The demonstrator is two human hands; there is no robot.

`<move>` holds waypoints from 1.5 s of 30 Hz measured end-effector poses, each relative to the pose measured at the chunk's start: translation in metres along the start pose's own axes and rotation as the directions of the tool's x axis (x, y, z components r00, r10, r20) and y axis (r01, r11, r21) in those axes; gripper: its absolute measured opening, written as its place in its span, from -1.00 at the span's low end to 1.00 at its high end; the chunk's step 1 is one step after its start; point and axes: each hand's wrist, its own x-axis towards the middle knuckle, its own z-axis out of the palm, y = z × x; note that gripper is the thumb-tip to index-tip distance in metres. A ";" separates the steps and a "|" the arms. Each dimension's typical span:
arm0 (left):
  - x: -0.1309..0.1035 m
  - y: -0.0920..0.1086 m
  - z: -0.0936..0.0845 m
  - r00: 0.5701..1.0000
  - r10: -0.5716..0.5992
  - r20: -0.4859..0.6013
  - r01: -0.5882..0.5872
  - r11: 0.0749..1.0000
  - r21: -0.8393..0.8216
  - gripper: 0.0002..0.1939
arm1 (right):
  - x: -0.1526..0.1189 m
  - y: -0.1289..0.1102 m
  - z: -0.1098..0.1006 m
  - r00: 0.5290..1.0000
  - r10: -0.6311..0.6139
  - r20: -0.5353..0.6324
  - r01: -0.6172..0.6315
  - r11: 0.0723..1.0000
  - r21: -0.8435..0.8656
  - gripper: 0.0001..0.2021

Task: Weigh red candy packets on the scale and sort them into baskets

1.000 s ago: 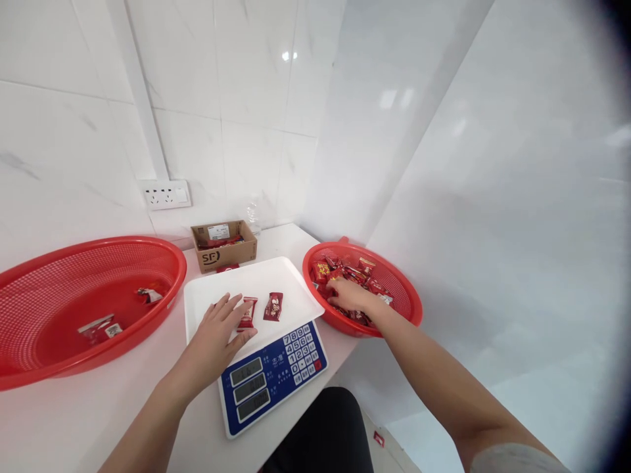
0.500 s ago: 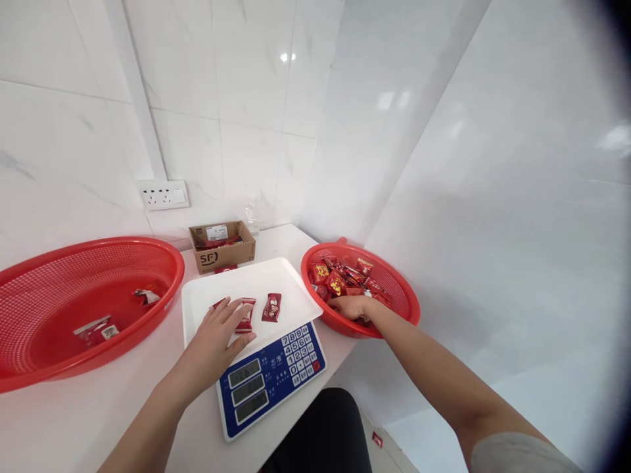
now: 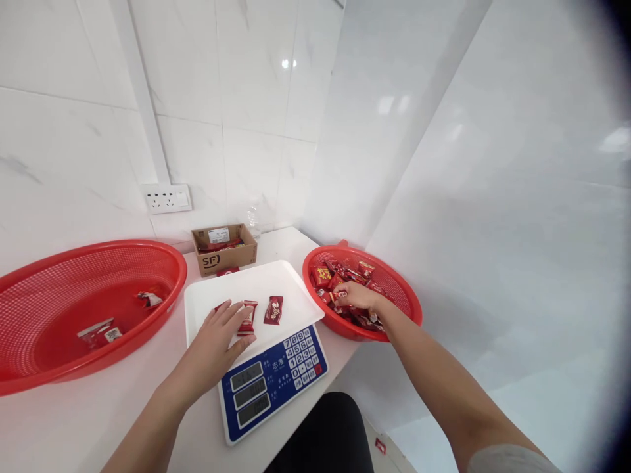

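Observation:
My left hand [image 3: 219, 338] lies over the white weighing tray [image 3: 290, 276] of a blue-fronted digital scale [image 3: 276, 381], fingers stretched out. Beside its fingertips is a red wrapped packet [image 3: 248, 318], partly covered by the hand. Another red packet [image 3: 273, 310] lies on the tray to the right, apart from the hand. Inside the right red plastic basket [image 3: 414, 299], my right hand [image 3: 359, 297] is closed, pinching a small red-wrapped candy [image 3: 338, 296]. Several red and gold wrapped candies [image 3: 345, 272] lie around it.
A larger red basket [image 3: 162, 253] at left holds a few wrappers or packets. Behind the scale stands a cardboard box [image 3: 221, 259] with red packets inside. A wall socket [image 3: 167, 198] is above it. One red packet [image 3: 380, 446] lies on the floor.
My right hand has risen slightly out of the heap in the basket, and a small red-wrapped candy now shows at its fingertips. My left hand stays on the tray.

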 end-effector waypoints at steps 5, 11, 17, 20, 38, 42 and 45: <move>0.000 0.000 -0.002 1.000 -0.003 -0.026 0.003 1.000 -0.009 -0.53 | -0.009 -0.006 -0.005 0.981 0.045 -0.189 -0.035 0.998 0.059 -0.89; -0.001 0.000 -0.008 0.998 -0.056 -0.022 0.056 0.998 -0.004 -0.51 | -0.019 -0.015 -0.011 0.898 0.104 -0.428 -0.076 0.994 0.081 -0.83; -0.002 0.001 -0.011 0.998 -0.055 -0.033 0.056 0.998 0.012 -0.51 | -0.024 -0.012 -0.008 0.836 0.099 -0.540 -0.091 0.995 0.041 -0.72; -0.002 0.001 -0.010 0.998 -0.060 -0.012 0.060 0.998 0.016 -0.49 | -0.026 -0.012 -0.009 0.844 0.114 -0.524 -0.139 0.990 -0.008 -0.77; -0.004 0.000 -0.008 0.996 -0.032 0.089 0.028 0.998 0.052 -0.49 | -0.047 -0.062 0.001 0.730 0.027 -0.683 0.036 0.996 0.077 -0.81; -0.005 0.003 -0.010 0.980 -0.027 0.195 0.015 0.998 0.060 -0.48 | -0.047 -0.099 0.022 0.788 -0.131 -0.602 0.260 0.957 0.131 -0.83; -0.006 0.003 -0.012 0.984 -0.007 0.177 0.001 1.000 0.031 -0.53 | -0.039 -0.119 0.043 0.840 -0.211 -0.500 0.357 0.909 0.216 -0.84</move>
